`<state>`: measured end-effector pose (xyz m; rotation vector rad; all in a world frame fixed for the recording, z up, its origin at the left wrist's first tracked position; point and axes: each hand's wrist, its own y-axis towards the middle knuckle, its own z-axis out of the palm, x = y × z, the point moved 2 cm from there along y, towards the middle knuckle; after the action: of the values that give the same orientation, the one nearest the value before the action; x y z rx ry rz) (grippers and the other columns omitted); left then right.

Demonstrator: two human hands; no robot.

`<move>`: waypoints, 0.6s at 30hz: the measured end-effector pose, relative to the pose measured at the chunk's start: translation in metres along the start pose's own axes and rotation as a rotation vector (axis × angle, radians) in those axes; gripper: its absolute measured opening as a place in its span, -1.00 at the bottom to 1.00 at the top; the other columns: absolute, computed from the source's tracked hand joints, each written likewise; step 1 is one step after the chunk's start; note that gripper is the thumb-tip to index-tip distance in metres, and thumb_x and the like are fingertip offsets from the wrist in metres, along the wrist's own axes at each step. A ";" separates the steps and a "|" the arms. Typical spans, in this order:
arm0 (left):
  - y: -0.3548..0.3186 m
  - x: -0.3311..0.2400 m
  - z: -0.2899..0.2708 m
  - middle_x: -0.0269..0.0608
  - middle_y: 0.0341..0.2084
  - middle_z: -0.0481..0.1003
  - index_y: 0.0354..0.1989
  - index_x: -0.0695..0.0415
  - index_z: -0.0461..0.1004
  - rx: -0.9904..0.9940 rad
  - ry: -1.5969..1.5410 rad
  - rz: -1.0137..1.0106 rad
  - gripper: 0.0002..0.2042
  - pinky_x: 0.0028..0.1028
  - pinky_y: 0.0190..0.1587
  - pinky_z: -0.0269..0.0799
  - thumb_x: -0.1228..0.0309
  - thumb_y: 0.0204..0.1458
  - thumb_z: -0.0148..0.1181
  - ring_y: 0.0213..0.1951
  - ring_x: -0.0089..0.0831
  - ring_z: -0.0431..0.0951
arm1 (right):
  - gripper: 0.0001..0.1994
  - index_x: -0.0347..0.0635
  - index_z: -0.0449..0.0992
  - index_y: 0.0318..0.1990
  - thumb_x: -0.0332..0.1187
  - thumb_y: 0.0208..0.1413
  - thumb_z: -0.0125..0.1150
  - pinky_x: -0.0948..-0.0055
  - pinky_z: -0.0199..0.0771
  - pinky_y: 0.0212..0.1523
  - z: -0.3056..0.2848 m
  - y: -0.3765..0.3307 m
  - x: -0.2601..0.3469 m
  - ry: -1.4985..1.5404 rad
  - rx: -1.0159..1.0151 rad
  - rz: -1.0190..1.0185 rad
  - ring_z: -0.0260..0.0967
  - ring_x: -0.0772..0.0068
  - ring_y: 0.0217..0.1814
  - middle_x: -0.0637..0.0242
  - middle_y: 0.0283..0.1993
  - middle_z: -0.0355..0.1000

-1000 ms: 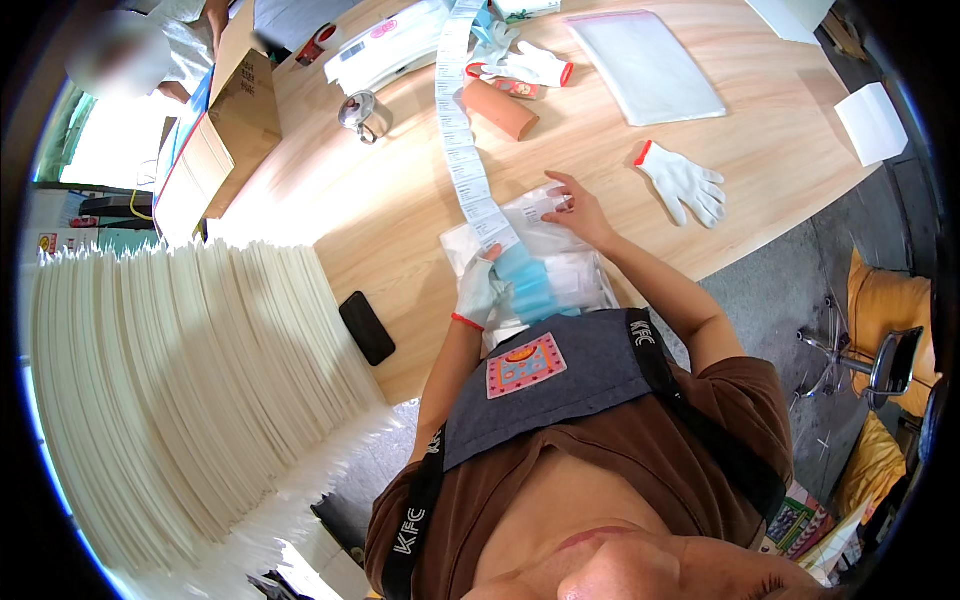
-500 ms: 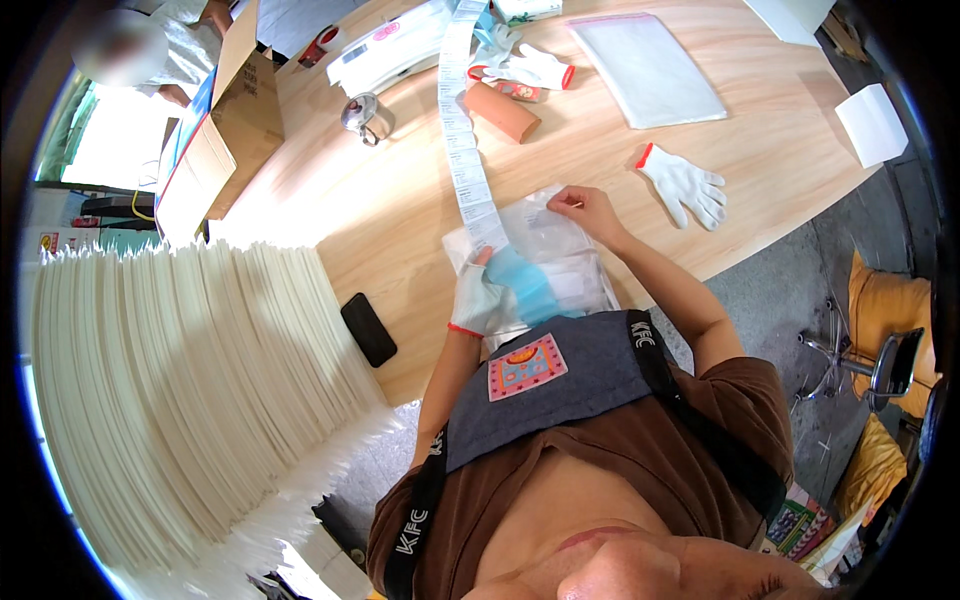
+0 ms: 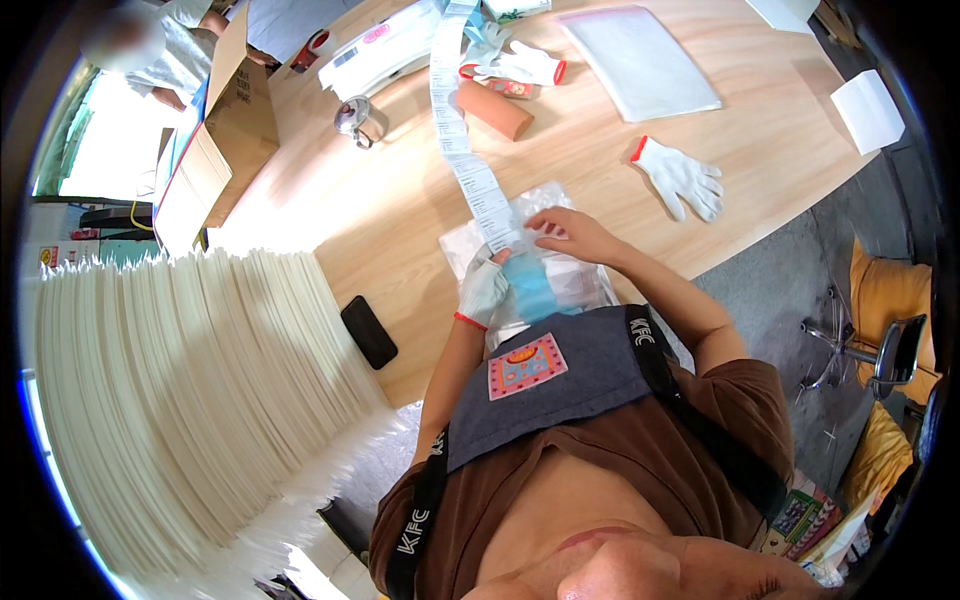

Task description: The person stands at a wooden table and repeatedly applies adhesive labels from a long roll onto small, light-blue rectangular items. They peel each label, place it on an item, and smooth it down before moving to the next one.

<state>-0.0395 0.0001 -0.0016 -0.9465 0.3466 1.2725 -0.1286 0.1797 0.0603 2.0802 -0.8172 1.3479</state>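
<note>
The left hand (image 3: 482, 290), in a white glove, pinches the lower part of the label strip (image 3: 466, 160) with the thumb on top; the right hand (image 3: 572, 236), bare, is half open with fingers loosely bent over the bags (image 3: 543, 197) (whether they touch, I cannot tell). The bags lie in a pile at the near edge, close against the apron (image 3: 560, 375). They look light, soft and rather slippery, so a corner or side edge should be the better hold. The strip seems thin and easy to crease, best held by its margins. Beyond, the tabletop (image 3: 400, 215) gives bare room left toward the phone (image 3: 369, 331) and right toward the spare glove (image 3: 680, 178); farther up, the brown roll (image 3: 496, 109) lies just beside the strip.
</note>
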 end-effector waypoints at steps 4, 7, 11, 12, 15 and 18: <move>-0.003 0.002 -0.003 -0.13 -0.26 0.47 -0.06 0.28 0.31 -0.039 0.089 0.001 -0.73 -0.53 -0.37 0.46 0.51 0.04 -0.01 -0.34 -0.42 0.52 | -0.81 -0.18 0.53 -0.31 -0.35 -0.14 0.26 0.48 0.37 -0.30 0.027 0.011 -0.009 0.157 -0.038 0.060 0.36 0.42 -0.39 0.33 -0.42 0.44; -0.001 -0.003 -0.002 -0.10 -0.26 0.46 -0.06 0.28 0.30 -0.082 0.073 -0.050 -0.73 -0.47 -0.30 0.46 0.50 0.05 -0.04 -0.28 -0.36 0.51 | -0.83 -0.15 0.53 -0.34 -0.40 -0.17 0.27 0.48 0.36 -0.29 0.036 0.013 -0.019 0.088 0.063 0.091 0.36 0.39 -0.32 0.33 -0.37 0.42; 0.007 0.007 -0.008 -0.12 -0.29 0.46 -0.11 0.28 0.33 -0.108 -0.135 0.021 -0.75 -0.47 -0.28 0.45 0.49 0.02 0.02 -0.28 -0.37 0.49 | -0.83 -0.12 0.55 -0.37 -0.41 -0.22 0.28 0.45 0.36 -0.32 0.038 0.003 -0.002 -0.249 -0.086 -0.206 0.35 0.34 -0.34 0.31 -0.41 0.38; 0.005 0.005 -0.006 -0.14 -0.31 0.46 -0.13 0.27 0.35 -0.126 -0.123 0.005 -0.76 -0.49 -0.30 0.44 0.49 0.01 0.06 -0.29 -0.39 0.49 | -0.83 -0.11 0.55 -0.38 -0.40 -0.23 0.28 0.44 0.36 -0.33 0.039 -0.001 0.000 -0.357 -0.153 -0.321 0.34 0.31 -0.37 0.30 -0.44 0.37; 0.015 0.017 -0.036 -0.14 -0.30 0.46 -0.14 0.25 0.35 -0.262 -0.112 -0.066 -0.79 -0.47 -0.30 0.46 0.51 0.03 0.02 -0.28 -0.37 0.49 | -0.90 -0.12 0.55 -0.43 -0.39 -0.17 0.27 0.48 0.34 -0.36 0.040 -0.007 0.012 -0.242 -0.141 -0.341 0.34 0.43 -0.38 0.35 -0.44 0.37; 0.022 0.023 -0.044 -0.16 -0.30 0.45 -0.14 0.23 0.34 -0.190 -0.324 -0.107 -0.81 -0.42 -0.28 0.47 0.52 0.05 -0.02 -0.28 -0.35 0.49 | -0.92 -0.13 0.55 -0.46 -0.36 -0.11 0.26 0.55 0.31 -0.38 0.038 0.001 -0.015 0.446 -0.049 0.025 0.32 0.60 -0.38 0.44 -0.43 0.41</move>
<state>-0.0410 -0.0188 -0.0526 -0.8867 -0.0780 1.3503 -0.1109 0.1549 0.0330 1.6412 -0.6731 1.7003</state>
